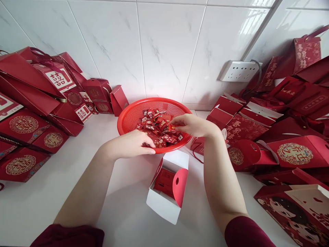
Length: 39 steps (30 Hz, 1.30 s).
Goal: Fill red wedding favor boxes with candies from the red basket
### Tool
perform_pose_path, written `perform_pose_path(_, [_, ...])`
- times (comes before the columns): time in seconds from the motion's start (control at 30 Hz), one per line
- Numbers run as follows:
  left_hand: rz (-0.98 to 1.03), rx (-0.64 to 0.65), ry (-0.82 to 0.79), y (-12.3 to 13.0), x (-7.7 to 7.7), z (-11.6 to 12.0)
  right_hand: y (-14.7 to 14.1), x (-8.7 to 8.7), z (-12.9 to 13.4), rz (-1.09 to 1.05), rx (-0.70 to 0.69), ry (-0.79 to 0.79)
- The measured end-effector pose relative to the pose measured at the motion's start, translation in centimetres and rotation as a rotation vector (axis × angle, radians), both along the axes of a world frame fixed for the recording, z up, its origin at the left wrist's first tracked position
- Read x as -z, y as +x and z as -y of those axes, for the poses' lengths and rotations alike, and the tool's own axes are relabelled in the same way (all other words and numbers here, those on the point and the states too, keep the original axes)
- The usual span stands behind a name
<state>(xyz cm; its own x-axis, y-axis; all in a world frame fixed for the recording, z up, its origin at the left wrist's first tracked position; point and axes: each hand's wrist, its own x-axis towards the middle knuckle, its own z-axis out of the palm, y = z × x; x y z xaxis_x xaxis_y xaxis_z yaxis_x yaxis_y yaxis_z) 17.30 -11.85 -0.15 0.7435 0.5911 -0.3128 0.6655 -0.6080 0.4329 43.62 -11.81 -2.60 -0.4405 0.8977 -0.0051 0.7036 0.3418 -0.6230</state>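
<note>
A red plastic basket with a perforated wall stands on the counter, holding a pile of small red wrapped candies. Over its near left rim lies my left hand, thumb apart from the fingers; the fingertips are partly hidden, and I see nothing held. My right hand reaches in from the right, fingertips closed on a small red wrapped candy above the pile. In front of the basket sits an open gift box, white inside, its flaps spread and a red packet inside.
Red gift boxes are stacked at the left. More red boxes and bags crowd the right, with an open box printed with cartoon figures at the near right. A white power strip is on the tiled wall behind.
</note>
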Motion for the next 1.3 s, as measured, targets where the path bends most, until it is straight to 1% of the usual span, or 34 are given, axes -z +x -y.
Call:
perform_pose_path(0.13, [-0.01, 0.006, 0.004, 0.2, -0.3, 0.0, 0.3, -1.2, 1.9, -0.116, -0.091, 0.026])
perform_pose_path(0.23, [0.06, -0.017, 0.044, 0.8, -0.6, 0.6, -0.1, -2.0, 3.4, -0.184, -0.196, 0.025])
perform_pose_path(0.3, [0.148, -0.062, 0.065, 1.3, -0.8, 1.2, -0.4, -2.6, 4.4, -0.213, -0.252, -0.015])
perform_pose_path(0.37, [0.227, -0.099, 0.056, 1.8, -0.9, 2.0, -0.7, -3.1, 5.3, -0.257, -0.279, -0.106])
perform_pose_path(0.47, [0.303, -0.101, -0.023, 2.4, -0.9, 2.8, -0.7, -3.4, 6.2, -0.341, -0.261, -0.228])
perform_pose_path(0.53, [0.339, -0.076, -0.1, 2.6, -0.9, 3.2, -0.4, -3.3, 6.5, -0.384, -0.237, -0.265])
perform_pose_path(0.6, [0.367, -0.041, -0.171, 2.6, -1.1, 3.3, 0.1, -3.1, 6.6, -0.429, -0.247, -0.305])
perform_pose_path(0.7, [0.381, -0.035, -0.213, 2.5, -1.5, 3.4, 0.5, -3.0, 6.6, -0.482, -0.284, -0.337])
perform_pose_path(0.8, [0.355, -0.071, -0.174, 2.2, -1.7, 3.4, 0.3, -3.1, 6.6, -0.478, -0.273, -0.297])
perform_pose_path(0.9, [0.31, -0.086, -0.135, 1.9, -1.9, 3.4, -0.1, -3.3, 6.7, -0.416, -0.261, -0.23])
perform_pose_path(1.03, [0.226, -0.111, -0.117, 2.0, -1.7, 3.4, -0.6, -3.6, 7.1, -0.257, -0.246, -0.047])
perform_pose_path(1.13, [0.074, -0.075, -0.107, 2.1, -1.1, 3.8, -0.7, -3.8, 7.4, -0.129, -0.167, 0.076])
perform_pose_path(1.23, [-0.109, -0.014, -0.006, 2.3, -0.4, 4.4, -0.4, -4.0, 7.9, -0.051, -0.08, 0.129])
perform_pose_path(1.3, [-0.174, 0.001, 0.05, 2.4, 0.0, 4.8, -0.2, -4.3, 8.2, -0.045, -0.051, 0.148])
